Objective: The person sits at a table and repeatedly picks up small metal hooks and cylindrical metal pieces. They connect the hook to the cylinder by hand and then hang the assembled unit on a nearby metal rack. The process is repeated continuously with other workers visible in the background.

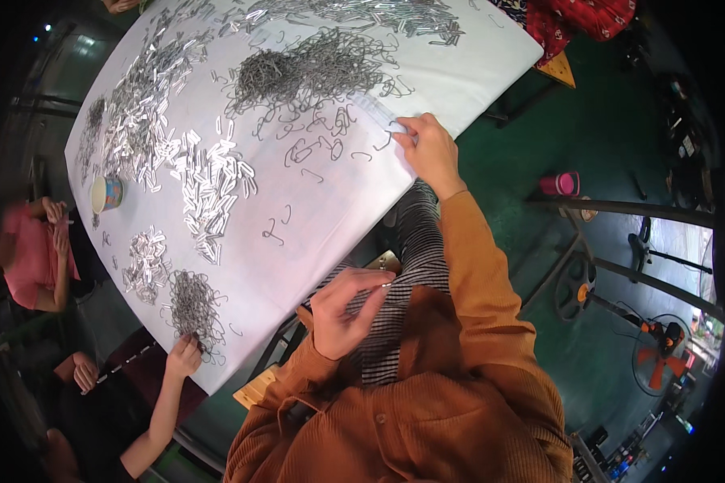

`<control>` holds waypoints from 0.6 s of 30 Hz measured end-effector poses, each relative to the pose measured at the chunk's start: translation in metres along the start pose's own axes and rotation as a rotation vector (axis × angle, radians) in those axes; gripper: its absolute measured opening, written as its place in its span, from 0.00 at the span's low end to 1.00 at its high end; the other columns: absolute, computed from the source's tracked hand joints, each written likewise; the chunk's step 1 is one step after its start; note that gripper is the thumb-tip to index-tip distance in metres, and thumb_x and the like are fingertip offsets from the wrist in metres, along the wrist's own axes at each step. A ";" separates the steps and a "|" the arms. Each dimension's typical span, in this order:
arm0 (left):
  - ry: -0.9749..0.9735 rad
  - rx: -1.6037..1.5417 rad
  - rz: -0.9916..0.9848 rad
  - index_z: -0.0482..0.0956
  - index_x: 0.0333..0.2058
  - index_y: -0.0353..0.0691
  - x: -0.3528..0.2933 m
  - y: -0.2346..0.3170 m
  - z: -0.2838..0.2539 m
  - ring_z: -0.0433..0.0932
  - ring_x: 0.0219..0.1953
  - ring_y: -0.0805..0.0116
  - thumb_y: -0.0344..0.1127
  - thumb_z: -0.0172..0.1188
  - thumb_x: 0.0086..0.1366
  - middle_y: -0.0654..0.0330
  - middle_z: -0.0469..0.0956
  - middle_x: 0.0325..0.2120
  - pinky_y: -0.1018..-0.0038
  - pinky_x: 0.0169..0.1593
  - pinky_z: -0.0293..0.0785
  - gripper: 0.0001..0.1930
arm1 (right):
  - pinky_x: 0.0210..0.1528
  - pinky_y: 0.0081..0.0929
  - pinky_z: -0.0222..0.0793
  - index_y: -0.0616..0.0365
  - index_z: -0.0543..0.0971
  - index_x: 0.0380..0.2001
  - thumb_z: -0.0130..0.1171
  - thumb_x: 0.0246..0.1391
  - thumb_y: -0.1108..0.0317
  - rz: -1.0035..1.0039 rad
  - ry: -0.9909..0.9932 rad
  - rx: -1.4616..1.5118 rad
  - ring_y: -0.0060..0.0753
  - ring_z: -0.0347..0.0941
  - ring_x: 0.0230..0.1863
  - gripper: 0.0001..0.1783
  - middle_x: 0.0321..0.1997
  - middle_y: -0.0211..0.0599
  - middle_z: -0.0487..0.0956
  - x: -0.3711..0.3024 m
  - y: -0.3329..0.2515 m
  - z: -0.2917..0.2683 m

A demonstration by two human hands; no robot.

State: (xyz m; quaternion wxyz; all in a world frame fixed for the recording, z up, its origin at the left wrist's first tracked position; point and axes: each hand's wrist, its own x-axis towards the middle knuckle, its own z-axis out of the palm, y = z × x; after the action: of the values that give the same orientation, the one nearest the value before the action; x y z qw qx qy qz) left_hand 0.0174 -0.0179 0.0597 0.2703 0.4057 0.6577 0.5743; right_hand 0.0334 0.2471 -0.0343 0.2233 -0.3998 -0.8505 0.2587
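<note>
My left hand is over my lap, thumb and forefinger pinched on a small silvery piece. Its exact kind is too small to make out. At the table's edge, my right hand pinches a thin dark wire hook, partly hidden by the fingertips. Several loose wire hooks lie just left of that hand. Beyond them spreads a big tangled heap of grey wire hooks. Shiny flat metal strips lie in a pile in the middle of the white-covered table.
A smaller hook heap lies at the near left corner, with a co-worker's hand on it. A paper cup stands at the left edge. Another person in pink sits beyond. An orange-bladed fan stands right.
</note>
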 end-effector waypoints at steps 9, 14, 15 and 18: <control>0.013 0.021 0.035 0.81 0.36 0.34 -0.005 -0.005 0.004 0.82 0.37 0.63 0.19 0.62 0.55 0.56 0.83 0.35 0.74 0.43 0.76 0.09 | 0.36 0.38 0.71 0.48 0.79 0.40 0.64 0.51 0.60 -0.054 0.056 -0.068 0.41 0.76 0.36 0.13 0.37 0.33 0.75 -0.013 -0.020 0.011; 0.002 0.042 0.003 0.81 0.37 0.35 -0.007 -0.005 0.002 0.81 0.36 0.63 0.20 0.61 0.56 0.56 0.82 0.34 0.73 0.42 0.76 0.09 | 0.38 0.41 0.72 0.52 0.78 0.33 0.64 0.50 0.64 -0.234 -0.139 0.034 0.46 0.75 0.38 0.08 0.37 0.34 0.75 -0.026 -0.035 0.019; -0.003 0.042 -0.010 0.81 0.37 0.35 -0.007 -0.005 0.002 0.81 0.36 0.63 0.20 0.61 0.56 0.56 0.82 0.34 0.73 0.42 0.76 0.09 | 0.37 0.41 0.72 0.52 0.78 0.32 0.64 0.50 0.65 -0.215 -0.159 0.004 0.46 0.76 0.38 0.07 0.37 0.35 0.75 -0.028 -0.037 0.022; -0.008 0.020 0.010 0.81 0.36 0.33 -0.006 -0.006 0.002 0.81 0.37 0.64 0.20 0.61 0.57 0.54 0.83 0.35 0.74 0.42 0.75 0.08 | 0.38 0.43 0.72 0.55 0.79 0.31 0.63 0.50 0.67 -0.204 -0.225 -0.098 0.47 0.77 0.37 0.06 0.34 0.39 0.77 -0.026 -0.042 0.025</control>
State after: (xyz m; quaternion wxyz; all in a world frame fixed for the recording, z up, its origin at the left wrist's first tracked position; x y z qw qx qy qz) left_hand 0.0212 -0.0223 0.0524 0.2657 0.4140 0.6604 0.5674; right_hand 0.0100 0.1973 -0.0323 0.1320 -0.2901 -0.9180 0.2360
